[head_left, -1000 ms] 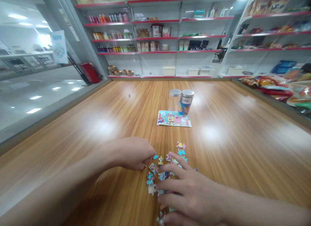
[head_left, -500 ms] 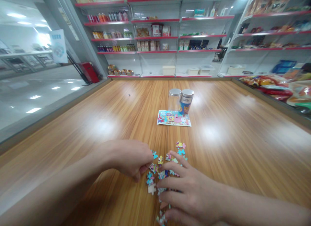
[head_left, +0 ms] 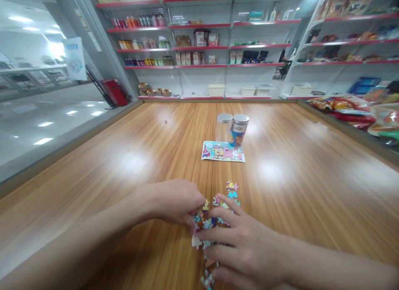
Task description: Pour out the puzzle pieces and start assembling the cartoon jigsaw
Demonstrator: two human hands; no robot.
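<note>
A scatter of small colourful puzzle pieces [head_left: 231, 190] lies on the wooden table [head_left: 124, 165] close to me. My left hand [head_left: 177, 200] has its fingers curled together and pinches at pieces at the pile's left side; what it holds is too small to name. My right hand [head_left: 246, 250] lies flat with fingers spread over the near part of the pile. A white piece [head_left: 195, 241] sits just left of its fingertips. Further out lie a printed picture card [head_left: 222, 152] and two metal-lidded jars [head_left: 232, 130], one clear, one labelled.
Shop shelves with red edges [head_left: 199, 46] line the far wall, stocked with bottles and boxes. Bagged snacks [head_left: 352, 109] pile along the table's right edge. A glass partition [head_left: 46, 115] runs along the left. A tiny dark object [head_left: 166, 122] lies far left on the table.
My left hand has slid right and nearer, onto the pile, covering pieces that showed before. My right hand stays flat on the pieces, hardly moved.
</note>
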